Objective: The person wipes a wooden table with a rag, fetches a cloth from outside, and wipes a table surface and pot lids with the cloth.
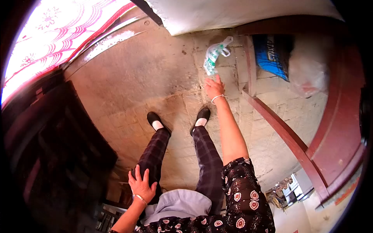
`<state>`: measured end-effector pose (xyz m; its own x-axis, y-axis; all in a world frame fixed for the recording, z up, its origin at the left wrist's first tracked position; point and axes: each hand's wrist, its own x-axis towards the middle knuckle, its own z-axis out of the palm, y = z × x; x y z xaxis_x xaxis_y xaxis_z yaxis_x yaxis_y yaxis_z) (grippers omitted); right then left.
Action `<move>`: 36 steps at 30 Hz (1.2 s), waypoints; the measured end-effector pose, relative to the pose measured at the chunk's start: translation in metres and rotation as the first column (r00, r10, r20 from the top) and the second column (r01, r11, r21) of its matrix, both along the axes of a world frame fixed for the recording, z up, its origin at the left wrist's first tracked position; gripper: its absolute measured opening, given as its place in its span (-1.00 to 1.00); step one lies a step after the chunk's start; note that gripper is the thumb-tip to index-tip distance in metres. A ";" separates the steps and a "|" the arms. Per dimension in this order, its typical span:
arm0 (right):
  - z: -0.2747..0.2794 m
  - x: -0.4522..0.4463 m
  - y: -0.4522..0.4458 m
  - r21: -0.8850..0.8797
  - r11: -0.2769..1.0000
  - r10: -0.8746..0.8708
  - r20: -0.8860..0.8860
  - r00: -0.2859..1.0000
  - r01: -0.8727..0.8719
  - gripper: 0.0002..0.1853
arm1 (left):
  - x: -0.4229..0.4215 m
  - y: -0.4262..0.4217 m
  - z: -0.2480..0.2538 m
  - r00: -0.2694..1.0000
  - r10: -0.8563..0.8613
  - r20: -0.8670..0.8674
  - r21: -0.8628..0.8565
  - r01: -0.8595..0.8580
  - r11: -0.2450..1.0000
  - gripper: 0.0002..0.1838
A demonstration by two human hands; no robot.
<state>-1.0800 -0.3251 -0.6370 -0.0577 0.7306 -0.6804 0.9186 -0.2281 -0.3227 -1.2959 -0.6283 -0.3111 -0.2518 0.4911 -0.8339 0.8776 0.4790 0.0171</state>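
Observation:
A clear plastic bag with green print point(213, 58) lies crumpled on the brick floor near the top centre. Just below its lower end is my right hand point(214, 87), reaching forward with fingers apart and a white bracelet at the wrist. Whether a fingertip touches the bag I cannot tell. My left hand point(142, 188) rests on my left thigh with its fingers spread and nothing in it; a bracelet circles that wrist.
Right of the bag, a blue and black bag point(271, 58) and a cloudy plastic bag point(309, 72) sit beyond a reddish wooden bar point(278, 122). Dark furniture point(58, 143) stands at left. A pink-patterned cloth point(58, 35) covers the upper left.

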 end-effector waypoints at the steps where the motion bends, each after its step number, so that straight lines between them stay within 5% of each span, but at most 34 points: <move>1: -0.013 -0.002 0.007 -0.022 1.000 -0.002 0.021 1.000 0.002 -0.61 | -0.002 0.001 -0.002 1.000 0.003 -0.003 0.007 -0.003 1.000 -0.30; 11: -0.090 -0.012 0.045 -0.236 0.963 0.173 0.172 0.970 -0.130 -0.39 | -0.017 0.010 -0.012 1.000 -0.021 -0.019 0.018 0.021 1.000 -0.30; 15: -0.037 -0.012 0.028 -0.113 0.989 0.098 0.048 0.994 -0.092 -0.46 | -0.018 0.003 -0.012 0.999 -0.032 -0.005 0.045 0.033 0.998 -0.30; 17: -0.021 -0.001 0.005 0.229 0.962 0.163 -0.057 0.985 -0.146 -0.57 | -0.016 0.002 -0.010 0.999 -0.046 0.000 0.035 0.046 0.998 -0.32; 21: 0.072 0.011 -0.030 0.351 0.899 -0.100 -0.421 0.902 0.263 -0.73 | -0.013 0.003 0.001 0.999 -0.038 0.024 0.013 0.037 0.999 -0.34; 25: 0.199 0.012 -0.053 -0.098 0.847 -0.518 -0.373 0.770 0.522 -0.85 | -0.015 -0.002 0.008 0.997 -0.003 0.072 -0.034 0.005 0.999 -0.33; 27: 0.240 0.012 -0.068 0.135 0.891 -0.361 -0.366 0.858 0.433 -0.88 | -0.018 -0.009 0.013 0.996 0.008 0.091 -0.054 -0.003 0.999 -0.34; 33: 0.448 0.023 -0.036 0.248 0.762 -0.321 -0.658 0.681 0.598 -0.90 | -0.034 -0.022 0.041 0.971 0.059 0.230 -0.082 -0.041 0.996 -0.37; 36: 0.552 0.045 -0.020 0.462 0.609 -0.238 -0.669 0.704 0.645 -0.92 | -0.046 -0.013 0.063 0.935 0.077 0.347 0.121 -0.126 0.985 -0.44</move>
